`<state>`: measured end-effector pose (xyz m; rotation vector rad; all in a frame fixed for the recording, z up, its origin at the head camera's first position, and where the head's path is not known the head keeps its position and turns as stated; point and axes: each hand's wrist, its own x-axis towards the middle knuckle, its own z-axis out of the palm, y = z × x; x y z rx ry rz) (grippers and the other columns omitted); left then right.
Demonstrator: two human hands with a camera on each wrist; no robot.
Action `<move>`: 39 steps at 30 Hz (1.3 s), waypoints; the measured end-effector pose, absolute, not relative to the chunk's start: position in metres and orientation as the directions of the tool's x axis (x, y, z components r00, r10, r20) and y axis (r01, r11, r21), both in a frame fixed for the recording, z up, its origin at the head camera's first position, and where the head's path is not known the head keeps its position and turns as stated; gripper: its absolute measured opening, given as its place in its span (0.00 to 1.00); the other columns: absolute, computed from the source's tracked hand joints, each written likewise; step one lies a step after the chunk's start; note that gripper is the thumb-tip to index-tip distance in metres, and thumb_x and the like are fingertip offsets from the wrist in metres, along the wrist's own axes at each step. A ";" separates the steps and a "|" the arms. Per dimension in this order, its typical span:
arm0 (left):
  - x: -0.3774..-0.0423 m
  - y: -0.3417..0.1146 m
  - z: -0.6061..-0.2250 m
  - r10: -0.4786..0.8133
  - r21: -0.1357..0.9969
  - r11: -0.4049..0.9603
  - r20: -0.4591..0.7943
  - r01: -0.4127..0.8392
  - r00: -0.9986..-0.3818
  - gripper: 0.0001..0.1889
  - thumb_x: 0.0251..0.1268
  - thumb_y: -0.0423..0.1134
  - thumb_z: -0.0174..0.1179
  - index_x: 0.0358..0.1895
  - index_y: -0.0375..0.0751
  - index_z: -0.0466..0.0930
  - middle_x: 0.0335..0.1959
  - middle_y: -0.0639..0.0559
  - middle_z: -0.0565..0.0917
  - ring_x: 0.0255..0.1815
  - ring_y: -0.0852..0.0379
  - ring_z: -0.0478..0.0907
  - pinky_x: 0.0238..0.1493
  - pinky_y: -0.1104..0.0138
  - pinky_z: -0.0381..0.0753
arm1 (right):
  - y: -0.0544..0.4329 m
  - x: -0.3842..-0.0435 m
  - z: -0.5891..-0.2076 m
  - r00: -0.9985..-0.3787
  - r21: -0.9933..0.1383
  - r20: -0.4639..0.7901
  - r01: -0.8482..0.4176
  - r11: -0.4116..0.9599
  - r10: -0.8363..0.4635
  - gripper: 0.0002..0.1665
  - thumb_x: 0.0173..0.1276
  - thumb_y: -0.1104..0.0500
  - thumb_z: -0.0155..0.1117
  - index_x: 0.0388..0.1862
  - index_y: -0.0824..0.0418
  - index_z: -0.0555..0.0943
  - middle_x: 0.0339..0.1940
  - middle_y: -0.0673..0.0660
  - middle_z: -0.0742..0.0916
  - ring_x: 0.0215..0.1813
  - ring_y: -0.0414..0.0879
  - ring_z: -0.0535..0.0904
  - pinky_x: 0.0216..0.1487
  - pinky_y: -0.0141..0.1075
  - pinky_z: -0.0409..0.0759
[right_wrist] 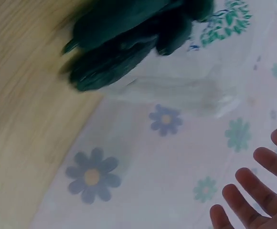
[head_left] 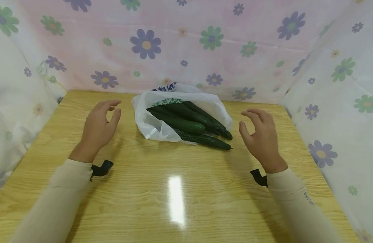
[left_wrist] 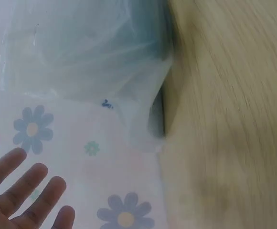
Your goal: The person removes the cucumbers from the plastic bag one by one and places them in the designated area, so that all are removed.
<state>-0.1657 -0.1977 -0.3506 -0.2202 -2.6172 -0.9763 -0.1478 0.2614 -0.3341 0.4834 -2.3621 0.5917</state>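
Observation:
A white plastic bag (head_left: 144, 111) lies on its side toward the back of the table, its mouth facing the front. Several dark green cucumbers (head_left: 186, 125) lie in it, and some poke out at the front right. My left hand (head_left: 98, 126) hovers to the left of the bag, fingers loosely bent and holding nothing. Over on the bag's right side is my right hand (head_left: 260, 135), apart from the cucumber ends, also holding nothing. In the right wrist view the cucumbers (right_wrist: 119, 43) lie beyond the spread fingers (right_wrist: 258, 191).
The wooden table (head_left: 138, 189) backs onto a flowered curtain (head_left: 180, 44), with more flowered cloth on both sides. Each wrist carries a small black camera mount, one by the left sleeve (head_left: 65, 182) and one by the right sleeve (head_left: 292, 192).

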 end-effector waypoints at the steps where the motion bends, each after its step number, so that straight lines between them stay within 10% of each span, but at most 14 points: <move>1: -0.168 -0.195 -0.352 0.013 0.657 0.710 0.348 0.254 -0.937 0.23 0.80 0.49 0.45 0.68 0.41 0.73 0.64 0.37 0.76 0.63 0.38 0.73 0.57 0.42 0.73 | 0.257 -0.147 -0.334 -0.706 -0.301 0.686 -0.499 0.812 -0.179 0.15 0.68 0.66 0.63 0.53 0.69 0.83 0.54 0.69 0.82 0.57 0.67 0.74 0.57 0.59 0.70; 8: -0.187 -0.179 -0.368 0.000 0.854 0.504 0.148 0.128 -0.989 0.24 0.81 0.51 0.43 0.69 0.41 0.70 0.68 0.41 0.73 0.67 0.41 0.70 0.65 0.45 0.70 | 0.229 -0.141 -0.337 -0.691 -0.395 0.707 -0.563 0.726 -0.151 0.11 0.67 0.66 0.62 0.47 0.67 0.85 0.48 0.66 0.84 0.52 0.61 0.77 0.50 0.53 0.75; 24: -0.189 -0.176 -0.398 0.088 0.933 0.348 -0.125 -0.087 -0.988 0.29 0.79 0.57 0.45 0.75 0.49 0.63 0.76 0.48 0.65 0.72 0.44 0.67 0.69 0.48 0.68 | 0.218 -0.145 -0.359 -0.829 -0.468 0.443 -0.538 0.701 -0.341 0.12 0.69 0.63 0.67 0.51 0.60 0.84 0.50 0.59 0.85 0.43 0.55 0.81 0.36 0.47 0.80; 39: -0.195 -0.178 -0.407 0.142 0.940 0.321 -0.172 -0.119 -0.975 0.29 0.80 0.52 0.45 0.77 0.43 0.60 0.75 0.43 0.65 0.70 0.44 0.68 0.72 0.51 0.65 | 0.218 -0.152 -0.376 -0.895 -0.496 0.159 -0.437 0.750 -0.416 0.20 0.72 0.59 0.65 0.60 0.63 0.80 0.58 0.60 0.82 0.60 0.57 0.79 0.58 0.53 0.79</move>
